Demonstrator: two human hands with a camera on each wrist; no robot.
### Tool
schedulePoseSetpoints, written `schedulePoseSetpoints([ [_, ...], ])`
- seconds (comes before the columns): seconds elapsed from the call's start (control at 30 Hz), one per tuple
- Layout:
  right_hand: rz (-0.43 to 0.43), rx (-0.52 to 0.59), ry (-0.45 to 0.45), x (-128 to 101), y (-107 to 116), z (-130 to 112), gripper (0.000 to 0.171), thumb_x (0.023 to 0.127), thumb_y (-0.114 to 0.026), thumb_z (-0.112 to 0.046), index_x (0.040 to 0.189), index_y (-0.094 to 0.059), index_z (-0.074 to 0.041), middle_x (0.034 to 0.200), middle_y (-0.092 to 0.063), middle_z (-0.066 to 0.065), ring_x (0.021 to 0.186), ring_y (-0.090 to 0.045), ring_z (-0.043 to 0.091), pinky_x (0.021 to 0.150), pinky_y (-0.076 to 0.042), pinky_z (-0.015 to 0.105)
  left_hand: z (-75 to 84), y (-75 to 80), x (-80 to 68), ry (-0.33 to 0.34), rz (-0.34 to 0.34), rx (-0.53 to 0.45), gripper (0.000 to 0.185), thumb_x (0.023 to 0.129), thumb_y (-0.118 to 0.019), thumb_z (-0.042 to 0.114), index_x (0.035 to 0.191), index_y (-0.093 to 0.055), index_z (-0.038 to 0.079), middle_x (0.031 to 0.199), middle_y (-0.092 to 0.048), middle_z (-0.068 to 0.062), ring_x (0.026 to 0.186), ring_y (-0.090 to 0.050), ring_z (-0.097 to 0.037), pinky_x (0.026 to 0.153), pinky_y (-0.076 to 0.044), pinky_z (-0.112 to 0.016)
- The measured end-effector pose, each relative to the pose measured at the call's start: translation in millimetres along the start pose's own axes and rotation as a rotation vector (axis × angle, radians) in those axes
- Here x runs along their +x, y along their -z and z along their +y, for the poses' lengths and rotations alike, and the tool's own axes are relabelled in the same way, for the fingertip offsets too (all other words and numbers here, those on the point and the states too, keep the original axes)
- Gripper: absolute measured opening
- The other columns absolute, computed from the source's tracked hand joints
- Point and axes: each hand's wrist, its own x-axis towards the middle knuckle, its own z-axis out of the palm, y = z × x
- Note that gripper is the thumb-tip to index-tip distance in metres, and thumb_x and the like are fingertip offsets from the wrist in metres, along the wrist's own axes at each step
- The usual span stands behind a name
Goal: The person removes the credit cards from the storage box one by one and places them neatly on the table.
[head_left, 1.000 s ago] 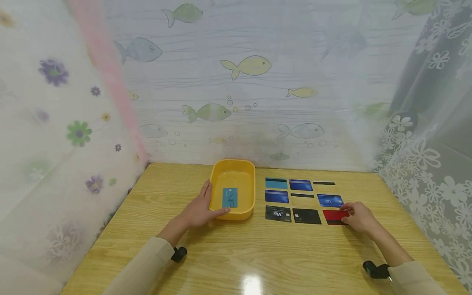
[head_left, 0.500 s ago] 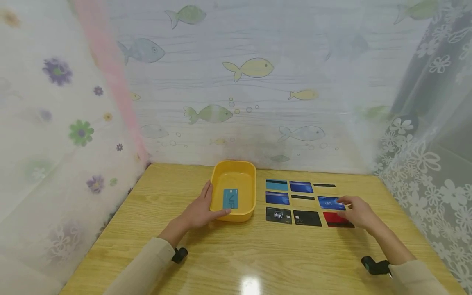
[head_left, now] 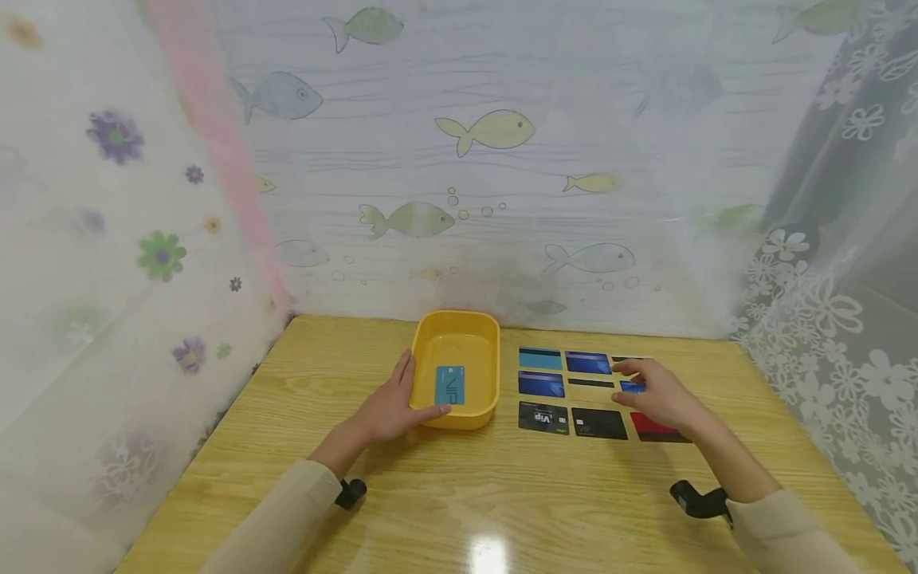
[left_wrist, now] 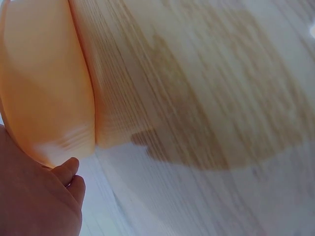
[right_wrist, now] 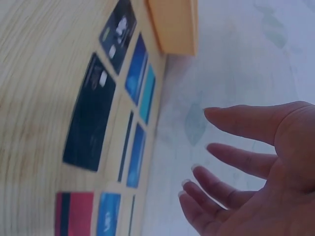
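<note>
table (head_left: 545,494): wooden, holding a yellow tray and a grid of cards; nothing on it is shifting between frames.
yellow tray (head_left: 423,351): sitting left of the grid, one teal card (head_left: 449,385) lying flat inside, same as 1 s ago.
left hand (head_left: 390,406): still bracing the tray's near-left rim, fingers straight along the wall, thumb on the front edge.
right hand (head_left: 656,395): travelling from the red card (head_left: 656,430) up and left across the grid, now hovering over the blue VIP card (head_left: 633,387); fingers spread, loosely bent, holding nothing, per right wrist view (right_wrist: 256,167).
read: red card left in place; likely switching target.
hidden: blue VIP card mostly covered; top-right card barely visible; hand-to-card contact unclear.
</note>
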Motion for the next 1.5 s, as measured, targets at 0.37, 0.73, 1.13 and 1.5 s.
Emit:
schedulePoseSetpoints([
  [0.37,-0.045,0.079,0.064,16,-15,-28,0.051,0.096,-0.07,-0.014,0.14,-0.055,0.007,0.14,-0.052,0.032,0.125,-0.049,0.052,0.096,-0.049,0.062,1.0,1.4,-0.8,0.002,-0.003,-0.002,0.127,0.083,-0.059,0.083,0.164,0.0,0.004,0.173,0.006,-0.01,0.148,-0.035,-0.04,0.116,-0.036,-0.053],
  [0.73,-0.04,0.172,0.121,33,-37,-44,0.046,0.1,-0.066,-0.016,0.141,-0.056,0.003,0.144,-0.048,0.028,0.13,-0.048,0.049,0.102,-0.047,0.059,0.8,1.1,0.5,0.006,-0.009,0.001,0.128,0.082,-0.058,0.084,0.164,0.002,0.006,0.173,0.006,-0.009,0.145,-0.04,-0.04,0.114,-0.038,-0.053],
  [1.13,-0.047,0.29,0.224,56,-72,-68,0.035,0.102,-0.063,-0.012,0.134,-0.061,0.0,0.139,-0.054,0.021,0.126,-0.053,0.045,0.104,-0.047,0.056,0.7,1.2,1.1,0.015,-0.014,0.0,0.128,0.082,-0.059,0.083,0.165,0.003,0.008,0.173,0.008,-0.007,0.145,-0.04,-0.039,0.115,-0.038,-0.052],
  [1.5,-0.107,0.323,0.248,76,-101,-95,0.037,0.099,-0.066,-0.011,0.135,-0.061,-0.003,0.135,-0.059,0.02,0.124,-0.055,0.041,0.104,-0.047,0.055,-0.6,0.5,2.0,0.025,-0.011,-0.011,0.128,0.081,-0.059,0.084,0.165,0.003,0.009,0.173,0.007,-0.007,0.145,-0.04,-0.039,0.115,-0.038,-0.053],
])
